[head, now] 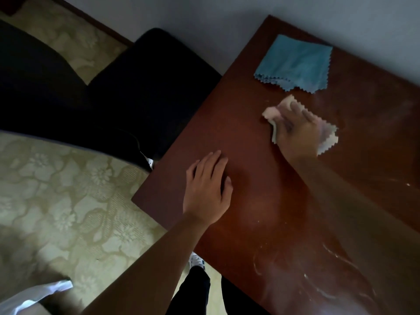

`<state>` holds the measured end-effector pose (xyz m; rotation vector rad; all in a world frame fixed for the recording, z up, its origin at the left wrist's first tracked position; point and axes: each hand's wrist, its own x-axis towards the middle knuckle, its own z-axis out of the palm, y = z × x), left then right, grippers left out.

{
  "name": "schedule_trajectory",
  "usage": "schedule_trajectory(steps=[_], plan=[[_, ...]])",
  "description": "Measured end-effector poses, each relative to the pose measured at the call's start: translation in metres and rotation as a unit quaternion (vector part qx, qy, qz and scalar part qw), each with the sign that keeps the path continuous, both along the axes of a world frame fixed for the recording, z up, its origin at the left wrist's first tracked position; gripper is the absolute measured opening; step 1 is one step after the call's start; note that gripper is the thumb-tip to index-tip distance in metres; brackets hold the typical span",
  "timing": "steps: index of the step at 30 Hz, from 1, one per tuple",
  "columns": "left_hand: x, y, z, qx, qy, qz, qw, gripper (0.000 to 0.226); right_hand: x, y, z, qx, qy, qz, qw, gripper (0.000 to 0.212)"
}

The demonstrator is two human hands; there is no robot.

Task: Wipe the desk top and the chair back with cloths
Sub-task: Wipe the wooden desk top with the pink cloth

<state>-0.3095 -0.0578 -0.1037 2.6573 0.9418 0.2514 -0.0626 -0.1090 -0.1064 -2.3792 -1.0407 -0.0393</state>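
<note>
Left hand point(208, 189) flat, fingers straight, palm down on reddish-brown wooden table point(261, 212) near front-left corner. Farther, right hand point(297, 130) blurred, fingers spread, pressing pale pink zigzag-edged cloth point(327, 138) onto table. Beyond, folded blue zigzag-edged cloth point(295, 62) lying flat. Black padded chair point(147, 87) beside table's left edge.

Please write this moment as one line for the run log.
left hand: flat on desk | right hand: pressing pink cloth on desk | blue cloth: lying unused | chair: untouched
</note>
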Motion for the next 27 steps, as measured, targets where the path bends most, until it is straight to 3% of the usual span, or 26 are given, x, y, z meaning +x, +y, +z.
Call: schedule_trajectory(steps=[2, 7, 9, 13, 19, 21, 24, 27], plan=[[0.002, 0.001, -0.001, 0.000, -0.006, 0.032, 0.999, 0.044, 0.003, 0.029, 0.004, -0.006, -0.002, 0.010, 1.000, 0.029], [0.002, 0.000, -0.002, 0.015, -0.006, 0.101, 0.995, 0.045, -0.071, 0.015, -0.006, 0.044, -0.039, 0.233, 0.971, 0.024], [0.002, 0.000, -0.002, 0.010, -0.002, 0.104, 0.994, 0.045, -0.055, 0.020, -0.007, 0.061, -0.047, 0.229, 0.970, 0.024], [0.003, 0.001, -0.002, 0.001, 0.005, 0.159, 0.987, 0.046, -0.008, 0.071, -0.001, 0.032, -0.043, 0.119, 0.991, 0.026], [0.005, 0.002, -0.001, 0.010, 0.028, 0.180, 0.983, 0.048, -0.077, 0.018, -0.003, 0.069, -0.039, 0.275, 0.958, 0.021], [0.005, 0.002, -0.001, 0.011, 0.022, 0.181, 0.983, 0.047, -0.059, 0.021, -0.005, 0.053, -0.050, 0.255, 0.964, 0.023], [0.005, 0.001, -0.002, 0.015, 0.010, 0.183, 0.983, 0.046, -0.010, 0.032, -0.011, 0.007, -0.032, 0.140, 0.990, 0.035], [0.005, 0.002, -0.003, 0.012, 0.018, 0.184, 0.983, 0.046, 0.005, 0.033, -0.014, 0.003, -0.035, 0.077, 0.996, 0.032]])
